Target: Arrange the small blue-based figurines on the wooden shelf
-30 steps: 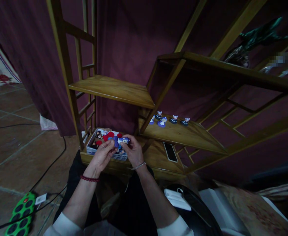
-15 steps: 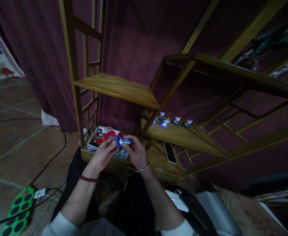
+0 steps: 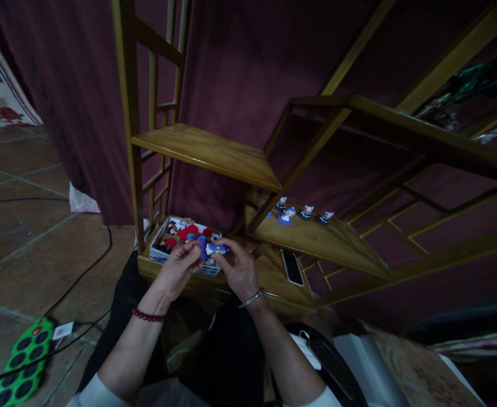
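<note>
Figurine [image 3: 214, 247] pinched between my left hand [image 3: 176, 271] and right hand [image 3: 240, 270]; four stand on shelf [image 3: 316, 240], box [image 3: 182, 243] remains nearly full.

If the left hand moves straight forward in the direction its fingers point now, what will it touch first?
Probably the small blue and white figurine the left hand already pinches with the right hand; beyond it sits the white toy-filled box. Depth is unclear.

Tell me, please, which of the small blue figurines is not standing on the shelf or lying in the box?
The blue figurine held between the left hand and right hand, above the box. The other figurines stand in a row on the shelf.
</note>
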`<state>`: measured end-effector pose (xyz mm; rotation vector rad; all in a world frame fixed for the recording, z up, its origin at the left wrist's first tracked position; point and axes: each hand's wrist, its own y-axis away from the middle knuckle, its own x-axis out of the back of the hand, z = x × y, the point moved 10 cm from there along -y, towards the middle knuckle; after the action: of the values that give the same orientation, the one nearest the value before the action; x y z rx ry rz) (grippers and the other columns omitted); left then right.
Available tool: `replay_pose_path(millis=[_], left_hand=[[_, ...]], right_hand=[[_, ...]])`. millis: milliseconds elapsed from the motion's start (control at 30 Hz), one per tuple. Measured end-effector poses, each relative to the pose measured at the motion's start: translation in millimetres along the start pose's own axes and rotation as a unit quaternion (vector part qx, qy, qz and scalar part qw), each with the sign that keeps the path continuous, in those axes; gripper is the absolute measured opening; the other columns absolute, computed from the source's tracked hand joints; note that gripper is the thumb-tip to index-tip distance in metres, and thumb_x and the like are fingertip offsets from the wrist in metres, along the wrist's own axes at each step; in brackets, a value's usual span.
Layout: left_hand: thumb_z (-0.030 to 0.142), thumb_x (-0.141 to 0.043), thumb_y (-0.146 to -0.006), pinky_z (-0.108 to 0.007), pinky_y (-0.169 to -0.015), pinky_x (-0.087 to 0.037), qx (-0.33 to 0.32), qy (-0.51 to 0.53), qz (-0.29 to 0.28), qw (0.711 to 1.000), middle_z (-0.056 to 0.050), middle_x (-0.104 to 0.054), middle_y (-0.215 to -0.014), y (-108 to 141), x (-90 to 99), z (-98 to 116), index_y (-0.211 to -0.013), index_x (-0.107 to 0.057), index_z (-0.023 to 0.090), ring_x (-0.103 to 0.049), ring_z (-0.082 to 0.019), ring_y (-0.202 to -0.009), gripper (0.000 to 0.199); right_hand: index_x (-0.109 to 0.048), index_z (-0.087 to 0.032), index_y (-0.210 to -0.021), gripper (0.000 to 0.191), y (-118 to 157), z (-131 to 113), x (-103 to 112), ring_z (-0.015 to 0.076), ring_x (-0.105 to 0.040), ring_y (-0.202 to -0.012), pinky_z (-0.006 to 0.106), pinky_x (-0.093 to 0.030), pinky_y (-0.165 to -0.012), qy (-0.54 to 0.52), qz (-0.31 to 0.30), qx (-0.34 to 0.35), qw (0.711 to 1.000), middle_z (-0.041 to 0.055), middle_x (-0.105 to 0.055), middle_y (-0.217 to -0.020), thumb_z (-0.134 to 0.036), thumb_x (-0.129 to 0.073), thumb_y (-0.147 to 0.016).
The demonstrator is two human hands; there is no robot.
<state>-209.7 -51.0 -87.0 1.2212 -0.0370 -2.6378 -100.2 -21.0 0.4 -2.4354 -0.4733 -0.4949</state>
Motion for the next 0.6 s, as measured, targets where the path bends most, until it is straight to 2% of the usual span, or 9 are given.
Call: replay_pose_path(millis=[367,600], left_hand=[[0.027,-0.074,-0.057,-0.017,-0.058,-0.044,0.000,-0.019,-0.009,1.000,0.000,-0.060,-0.067,6.1,-3.3,0.5,-0.076,-0.067,0.014,-0.052,-0.006,-0.059,0.024],[0.026,-0.074,-0.058,-0.017,-0.056,-0.043,0.003,-0.016,-0.017,1.000,0.001,-0.058,-0.062,6.2,-4.4,-2.4,-0.071,-0.066,0.013,-0.050,-0.005,-0.054,0.021]], right_hand=[[-0.059,-0.023,-0.093,0.017,1.6,-19.7,-0.4,0.0143,-0.057,-0.089,0.025,-0.043,-0.081,0.071,-0.023,0.068,0.995,0.0006,-0.063,-0.093,-0.024,-0.057,-0.076],[-0.059,-0.023,-0.093,0.017,2.4,-21.2,-0.8,0.0139,-0.058,-0.085,0.025,-0.044,-0.079,0.074,-0.031,0.064,0.995,0.0008,-0.063,-0.090,-0.023,-0.057,-0.076]])
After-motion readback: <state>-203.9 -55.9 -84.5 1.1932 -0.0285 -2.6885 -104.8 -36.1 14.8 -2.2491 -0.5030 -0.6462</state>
